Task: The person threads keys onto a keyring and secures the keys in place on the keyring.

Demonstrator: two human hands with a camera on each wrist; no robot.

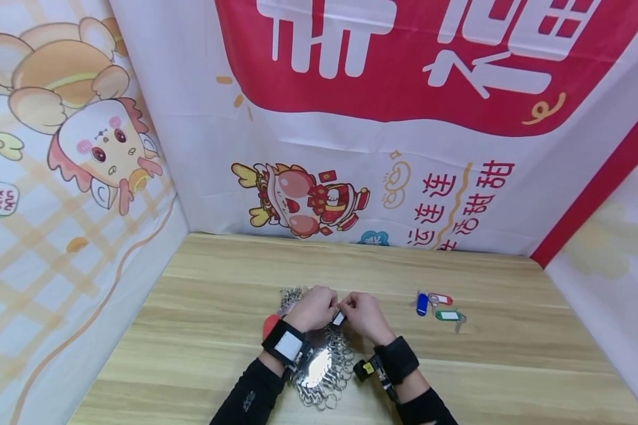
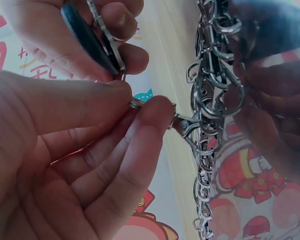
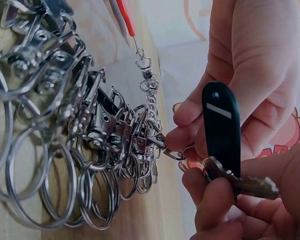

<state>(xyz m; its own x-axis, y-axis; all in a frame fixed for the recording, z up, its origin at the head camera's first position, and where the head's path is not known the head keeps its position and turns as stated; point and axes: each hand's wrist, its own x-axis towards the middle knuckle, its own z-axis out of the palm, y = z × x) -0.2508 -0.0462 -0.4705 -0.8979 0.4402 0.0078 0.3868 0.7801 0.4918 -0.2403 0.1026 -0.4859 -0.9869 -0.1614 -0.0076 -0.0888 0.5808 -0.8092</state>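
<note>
Silver clips with large metal rings (image 3: 25,175) crowd the edge of a shiny, mirror-like plate (image 1: 317,367) on the table. At its far side, my left hand (image 1: 315,308) pinches a small metal ring (image 2: 135,104) between thumb and fingertip, close beside one clip (image 2: 187,126) of the cluster. My right hand (image 1: 363,316) holds a dark key tag (image 3: 222,132) with a pale label stripe. A metal key (image 3: 252,186) lies against the tag, among the right hand's fingers. The fingertips of both hands are close together, partly hiding the ring that joins these parts.
Blue (image 1: 422,304), red (image 1: 441,299) and green (image 1: 448,316) key tags lie with keys to the right on the wooden table (image 1: 489,354). A red piece (image 1: 270,324) shows beside the left wrist. Printed cloth (image 1: 319,106) hangs behind the table and at both sides.
</note>
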